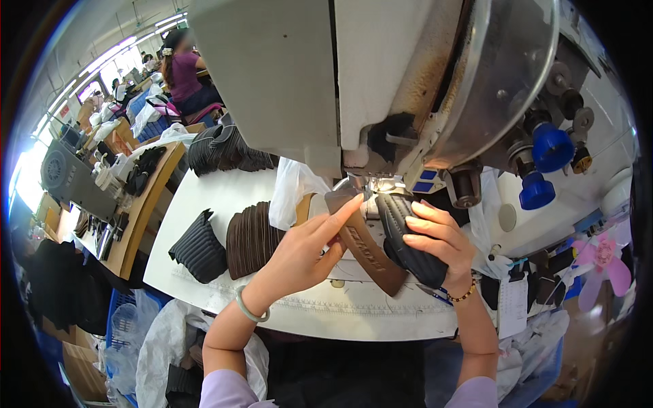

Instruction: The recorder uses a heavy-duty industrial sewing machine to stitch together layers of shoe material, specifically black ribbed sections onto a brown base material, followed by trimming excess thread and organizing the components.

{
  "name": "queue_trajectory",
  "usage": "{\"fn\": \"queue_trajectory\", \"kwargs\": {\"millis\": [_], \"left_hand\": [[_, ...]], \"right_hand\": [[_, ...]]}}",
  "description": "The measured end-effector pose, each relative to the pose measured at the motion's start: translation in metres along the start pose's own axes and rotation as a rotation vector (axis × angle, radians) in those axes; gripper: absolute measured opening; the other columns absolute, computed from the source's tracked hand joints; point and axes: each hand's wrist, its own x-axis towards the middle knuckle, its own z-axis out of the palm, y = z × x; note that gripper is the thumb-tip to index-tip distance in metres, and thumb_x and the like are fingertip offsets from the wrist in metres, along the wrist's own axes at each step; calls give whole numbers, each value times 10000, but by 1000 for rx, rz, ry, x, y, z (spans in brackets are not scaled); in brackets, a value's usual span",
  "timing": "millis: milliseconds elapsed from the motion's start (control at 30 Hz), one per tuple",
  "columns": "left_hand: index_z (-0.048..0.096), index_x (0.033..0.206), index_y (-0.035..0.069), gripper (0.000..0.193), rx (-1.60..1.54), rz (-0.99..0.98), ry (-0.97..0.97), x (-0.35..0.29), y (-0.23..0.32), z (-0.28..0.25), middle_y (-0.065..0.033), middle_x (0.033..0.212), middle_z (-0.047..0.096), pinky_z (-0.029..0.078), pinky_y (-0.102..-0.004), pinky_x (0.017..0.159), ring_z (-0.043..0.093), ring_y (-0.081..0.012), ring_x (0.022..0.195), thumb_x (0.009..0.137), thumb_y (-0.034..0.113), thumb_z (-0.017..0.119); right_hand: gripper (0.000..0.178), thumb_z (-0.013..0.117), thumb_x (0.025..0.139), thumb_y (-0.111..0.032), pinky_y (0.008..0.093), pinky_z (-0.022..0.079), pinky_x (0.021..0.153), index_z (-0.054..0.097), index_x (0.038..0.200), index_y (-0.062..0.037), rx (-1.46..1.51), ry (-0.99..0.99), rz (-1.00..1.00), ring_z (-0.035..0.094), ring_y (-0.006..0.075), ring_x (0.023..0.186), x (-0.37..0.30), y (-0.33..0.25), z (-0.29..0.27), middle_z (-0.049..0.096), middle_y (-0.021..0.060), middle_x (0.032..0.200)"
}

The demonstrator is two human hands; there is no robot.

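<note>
Under the head of a sewing machine (286, 81), my left hand (299, 253) pinches a curved brown embossed leather-like strip (371, 253). Its index finger lies along the strip's upper end, close to the needle area, with the thumb beneath. My right hand (445, 248) is closed over a black ribbed, padded piece (407, 246), fingers across its right side. The black piece lies against the strip's right edge, and both reach up to the lit presser foot (371, 183). Whether they are joined there cannot be made out.
Left on the white table (326, 316) stand a black ribbed stack (198, 251), a brown stack (252, 238) and white plastic (296, 194). More black pieces (224, 149) lie behind. Blue knobs (551, 146) jut out at right, above a pink fan (598, 262). A co-worker (183, 75) sits far left.
</note>
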Motion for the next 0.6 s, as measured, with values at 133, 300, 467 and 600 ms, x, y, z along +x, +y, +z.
{"fn": "queue_trajectory", "kwargs": {"millis": [133,300,467,600], "left_hand": [[580,1338,171,659,647,374,250,3,-21,-3,-9,714,358,387,-271,522,425,-142,621,697,43,667],[750,1086,184,429,816,578,570,-1,-19,1,6,851,416,426,-262,588,448,-148,724,667,118,690],[720,1077,44,366,700,742,518,11,-20,12,-61,1115,583,557,-329,842,583,-223,1014,720,121,694],[700,1092,28,347,559,656,369,11,-15,9,-99,1108,633,558,-405,931,624,-272,1057,751,64,649]], "right_hand": [[337,735,712,-145,395,481,943,724,1045,-100,-49,-123,-36,615,261,1095,7,-4,-2,649,54,1141],[363,663,750,-102,344,495,927,695,1112,-110,-141,-294,-119,609,207,1107,19,-9,-4,635,22,1156],[339,655,772,-96,304,506,888,688,1110,-101,-201,-276,-171,611,192,1103,17,-7,2,634,21,1142],[330,653,783,-93,291,503,855,680,1111,-91,-227,-265,-191,617,181,1095,14,-6,1,631,24,1149]]}}
